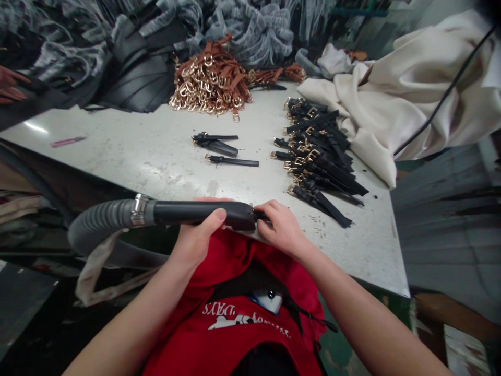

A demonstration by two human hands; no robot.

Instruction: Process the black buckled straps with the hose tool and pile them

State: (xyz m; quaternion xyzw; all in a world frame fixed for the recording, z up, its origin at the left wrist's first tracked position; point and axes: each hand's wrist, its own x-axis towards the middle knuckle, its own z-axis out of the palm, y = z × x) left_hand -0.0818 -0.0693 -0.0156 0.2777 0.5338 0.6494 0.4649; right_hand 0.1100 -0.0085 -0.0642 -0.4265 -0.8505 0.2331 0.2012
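Observation:
My left hand (199, 237) is wrapped round a black hose nozzle (188, 211), thumb on top, held level over the table's front edge. A metal clamp (139, 209) joins it to a grey corrugated hose (96, 219). At the nozzle's right end, my right hand (279, 224) pinches a small dark piece (258, 213), mostly hidden by the fingers; it looks like one of the black straps. Beyond the nozzle, several black buckle straps (233, 161) lie on the table, gold buckles to the left. A larger pile of black buckle straps (319, 151) lies to the right.
On the pale table (148, 141) sits a heap of brown buckle straps (213, 78) at the back. Black leather pieces (133, 68) and grey wrapped bundles (250, 31) stand behind. Cream fabric (430, 83) covers the right corner; a pink cutter (68, 141) lies left.

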